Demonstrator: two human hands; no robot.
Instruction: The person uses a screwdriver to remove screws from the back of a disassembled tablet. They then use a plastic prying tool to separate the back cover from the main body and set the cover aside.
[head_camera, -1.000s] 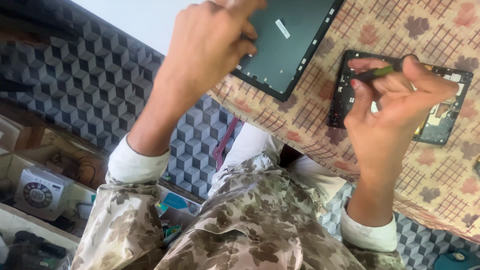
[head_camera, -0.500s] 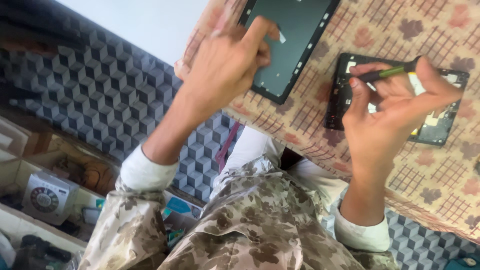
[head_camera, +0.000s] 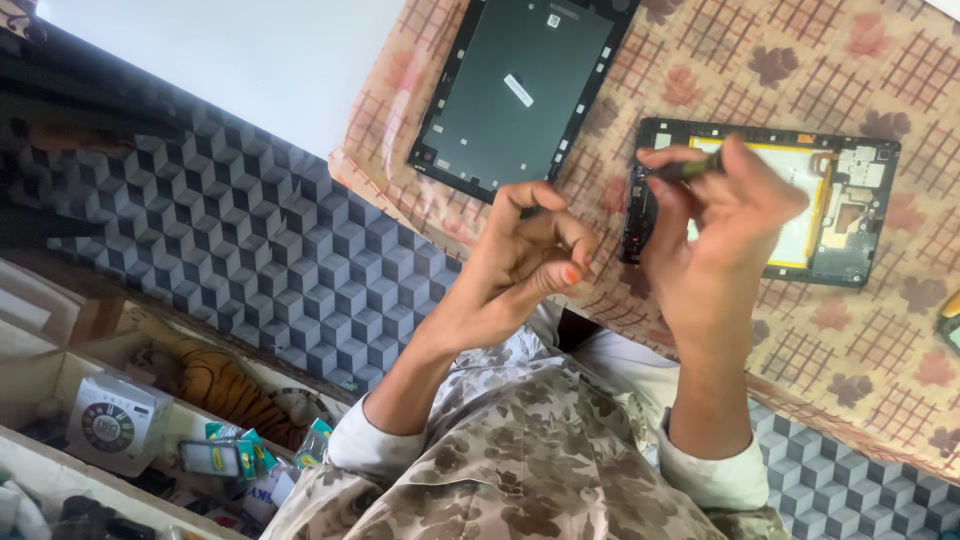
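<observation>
**Tool poised at the open tablet's near edge**

Biggest thing first: the table (head_camera: 880, 360) under its patterned cloth, carrying two pieces. The detached back panel (head_camera: 520, 90) lies face-down at upper left, its long axis running away from the person. Just right of it, the opened tablet body (head_camera: 800, 205) lies crosswise, battery and boards exposed. The right hand (head_camera: 720, 225) sits over the body's left end, fingers pinched shut around a slim dark tool (head_camera: 690, 167) — clearly the nearer hand. The left hand (head_camera: 525, 260) hovers between panel and body, fingers curled in; whether they pinch something tiny, I cannot tell.
</observation>
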